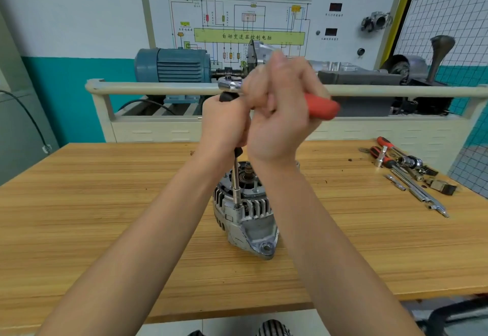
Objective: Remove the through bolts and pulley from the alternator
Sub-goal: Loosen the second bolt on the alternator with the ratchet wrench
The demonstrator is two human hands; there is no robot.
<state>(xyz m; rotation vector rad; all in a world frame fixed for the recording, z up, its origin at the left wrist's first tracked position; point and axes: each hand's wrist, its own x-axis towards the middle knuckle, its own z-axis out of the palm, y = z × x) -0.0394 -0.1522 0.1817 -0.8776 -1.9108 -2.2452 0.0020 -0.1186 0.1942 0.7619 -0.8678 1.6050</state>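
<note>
Gripping the black extension handle [239,151] with my left hand [224,122], fingers wrapped tight round its upper part, black knob top poking out above my fist. My right hand [280,114] is curled round the red ratchet handle [323,107]; red end sticks out right of my fist, chrome ratchet head [229,83] shows left of it, directly above the knob. Both hands are touching each other, raised well above the table.

Ratchet long axis runs roughly left-right, a little down toward the right. Below my left hand, the steel extension shaft [235,182] runs near vertical, slightly tilted, its lower socket end seated at a bolt spot on the alternator [245,214] housing, left of centre. Bolt head itself hidden by the socket.

Alternator stands on the wooden table [105,217] directly under my hands, shaft axis upright, rear end up with bearing and threaded stub [248,170] showing, mounting ear [266,247] pointing toward me. Pulley not visible from here.

Loose tools [406,172] lie at the right far side of the table, well apart from the alternator: red-handled drivers, sockets, extension bars. Behind the table, a training bench with a blue motor [171,65] and a wiring diagram board [248,19].
</note>
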